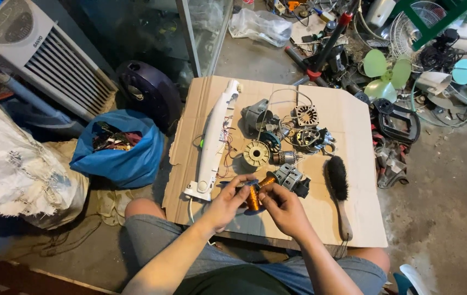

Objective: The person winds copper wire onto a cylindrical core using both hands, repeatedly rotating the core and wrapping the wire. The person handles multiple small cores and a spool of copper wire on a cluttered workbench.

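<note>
**Copper coil held over cardboard sheet**

Copper wire, wound as a coil (253, 195), is gripped between both hands above the near edge of the cardboard sheet (353, 120). The left hand (228, 201) is closed around the coil's left side; the right hand (281, 206) is pinched on its right end. Just beyond the coil on the cardboard a grey motor part (292, 178) is seen. To the right of that a black brush (338, 183) is laid. To the left a long white casing (214, 136) is stretched. Off the cardboard's left edge a blue bag (118, 150) is placed.
</note>
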